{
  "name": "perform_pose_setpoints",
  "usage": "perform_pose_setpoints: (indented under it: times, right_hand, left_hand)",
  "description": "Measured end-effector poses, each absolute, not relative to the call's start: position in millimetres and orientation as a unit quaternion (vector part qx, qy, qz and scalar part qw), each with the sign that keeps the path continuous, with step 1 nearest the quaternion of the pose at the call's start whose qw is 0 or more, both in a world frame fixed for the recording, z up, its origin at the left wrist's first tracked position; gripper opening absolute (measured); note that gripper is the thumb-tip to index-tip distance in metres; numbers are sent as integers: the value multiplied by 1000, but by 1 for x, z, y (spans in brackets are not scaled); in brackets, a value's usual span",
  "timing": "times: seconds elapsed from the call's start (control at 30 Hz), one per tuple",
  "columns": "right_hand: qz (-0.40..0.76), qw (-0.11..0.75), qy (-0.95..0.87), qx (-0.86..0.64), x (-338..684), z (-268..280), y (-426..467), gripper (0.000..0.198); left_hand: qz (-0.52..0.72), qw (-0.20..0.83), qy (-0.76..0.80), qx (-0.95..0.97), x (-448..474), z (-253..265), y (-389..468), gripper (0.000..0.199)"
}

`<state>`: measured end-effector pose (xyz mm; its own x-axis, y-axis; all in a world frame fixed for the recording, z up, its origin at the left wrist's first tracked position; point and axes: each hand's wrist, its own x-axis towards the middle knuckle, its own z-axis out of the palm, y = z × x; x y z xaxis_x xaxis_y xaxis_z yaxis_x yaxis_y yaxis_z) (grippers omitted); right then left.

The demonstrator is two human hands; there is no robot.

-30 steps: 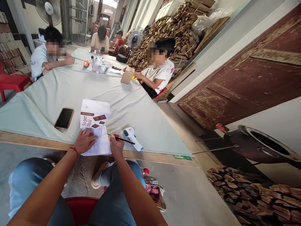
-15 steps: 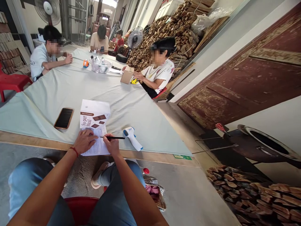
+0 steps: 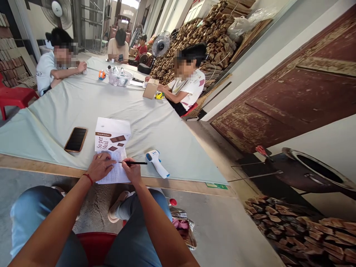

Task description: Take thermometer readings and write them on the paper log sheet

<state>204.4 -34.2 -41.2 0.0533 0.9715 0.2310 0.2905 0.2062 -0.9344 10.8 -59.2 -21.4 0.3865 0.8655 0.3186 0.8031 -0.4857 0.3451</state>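
On the near edge of the cloth-covered table lies a written sheet of paper (image 3: 118,174). My left hand (image 3: 100,166) rests flat on its left side, fingers stretched out, the index finger pointing at the writing. My right hand (image 3: 131,172) is closed round a black pen (image 3: 137,162), its tip on or just above the sheet near my left index finger; exact contact is too small to tell. Behind the sheet stands a white box (image 3: 112,135) printed "Su-per Meal", touching or nearly touching it. A white and blue infrared thermometer (image 3: 157,164) lies to the right, and a phone (image 3: 76,139) to the left.
Farther along the table (image 3: 155,126) are a clear plastic basket (image 3: 119,79) of bottles, an orange tape roll (image 3: 102,75), a cardboard box (image 3: 151,89) and a yellow tape measure (image 3: 159,95). Several people sit around it. Firewood (image 3: 300,230) is stacked at the lower right.
My hands, the pen and the sheet stay nearly still. At the far left a person's hand has shifted slightly; the person at the right has drawn a hand back from the tape measure.
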Motion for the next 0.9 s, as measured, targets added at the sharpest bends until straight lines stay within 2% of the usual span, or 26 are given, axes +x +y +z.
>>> perform_pose_setpoints:
  times: [0.7, 0.9]
  right_hand:
    - [351, 500, -585, -533, 206, -37, -34, 20]
    - [351, 518, -578, -525, 203, -42, -35, 19]
  left_hand:
    - [225, 66, 509, 829, 12, -18, -59, 28]
    - [283, 84, 512, 807, 13, -21, -59, 19]
